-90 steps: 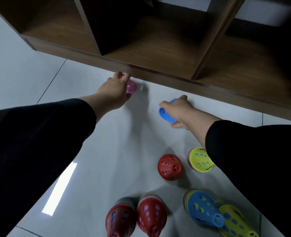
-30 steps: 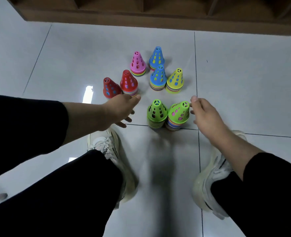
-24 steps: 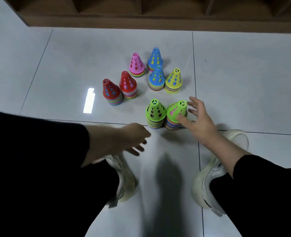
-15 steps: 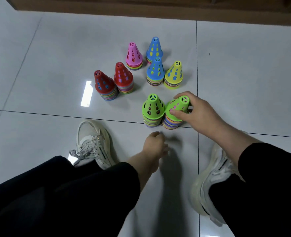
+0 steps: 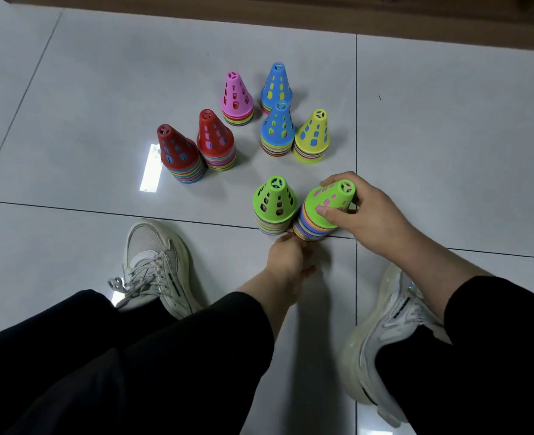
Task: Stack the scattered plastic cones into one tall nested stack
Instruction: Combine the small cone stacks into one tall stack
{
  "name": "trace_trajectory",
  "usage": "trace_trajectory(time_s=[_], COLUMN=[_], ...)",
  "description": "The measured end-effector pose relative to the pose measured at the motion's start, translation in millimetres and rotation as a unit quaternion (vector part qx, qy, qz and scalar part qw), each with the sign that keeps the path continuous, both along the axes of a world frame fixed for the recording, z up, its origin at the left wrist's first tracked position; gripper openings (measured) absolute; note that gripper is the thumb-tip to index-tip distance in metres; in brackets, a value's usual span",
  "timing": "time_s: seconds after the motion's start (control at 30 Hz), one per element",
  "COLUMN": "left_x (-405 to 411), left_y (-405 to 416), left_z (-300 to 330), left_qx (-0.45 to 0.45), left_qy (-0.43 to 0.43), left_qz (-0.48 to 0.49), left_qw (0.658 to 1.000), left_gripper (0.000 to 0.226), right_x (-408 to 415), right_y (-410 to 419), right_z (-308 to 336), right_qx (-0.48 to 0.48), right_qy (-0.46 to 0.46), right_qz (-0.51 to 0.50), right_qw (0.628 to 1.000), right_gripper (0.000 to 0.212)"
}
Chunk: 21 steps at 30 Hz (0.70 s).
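Note:
Several short nested stacks of perforated plastic cones stand on the tiled floor. My right hand (image 5: 361, 215) grips the tilted green-topped stack (image 5: 328, 204) near its tip, thumb on its side. My left hand (image 5: 286, 262) touches the multicoloured rims at the base of that stack from below. Beside it on the left stands another green-topped stack (image 5: 273, 202). Farther back are two red-topped stacks (image 5: 178, 152) (image 5: 215, 139), a pink-topped one (image 5: 237, 97), two blue-topped ones (image 5: 276, 84) (image 5: 276, 128) and a yellow-topped one (image 5: 312, 136).
My two shoes (image 5: 156, 262) (image 5: 385, 334) are planted on the floor near me, either side of my arms. A wooden shelf base (image 5: 291, 11) runs along the far edge of the floor.
My right hand closed round the right green-topped stack and tilted it. My left hand came forward to the stack's base. Earlier, both hands were placing cones near the shelf.

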<state>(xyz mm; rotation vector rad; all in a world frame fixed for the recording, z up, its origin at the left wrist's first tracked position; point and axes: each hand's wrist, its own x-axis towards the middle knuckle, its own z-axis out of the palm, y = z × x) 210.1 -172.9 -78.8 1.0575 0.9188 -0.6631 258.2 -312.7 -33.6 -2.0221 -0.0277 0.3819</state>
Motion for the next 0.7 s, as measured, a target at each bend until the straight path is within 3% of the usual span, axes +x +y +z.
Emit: trace_trajectory(time_s=[0.23,0.4,0.7], left_x=[7.1,-2.4,-36.1], left_y=[-14.3,-29.8,-33.1], left_z=[5.3,20.0,129.5], left_qx=[0.004,-0.05,-0.134], left_qy=[0.032,0.027,-0.054], left_qz=[0.041,0.094,0.24], left_qw=[0.999,0.994,0.96], left_gripper=[0.024,0.022,0.023], right_x=[-6.4,-2.2,8.3], right_y=[-18.2,-38.6,-18.1], right_z=[-3.2,14.0,146.8], right_qx=[0.055,0.045,0.016], right_qy=[0.005,0.008,-0.081], right_qz=[-0.057,-0.065,0.033], right_qw=[0.997,0.997,0.996], right_gripper=[0.034,0.031,0.033])
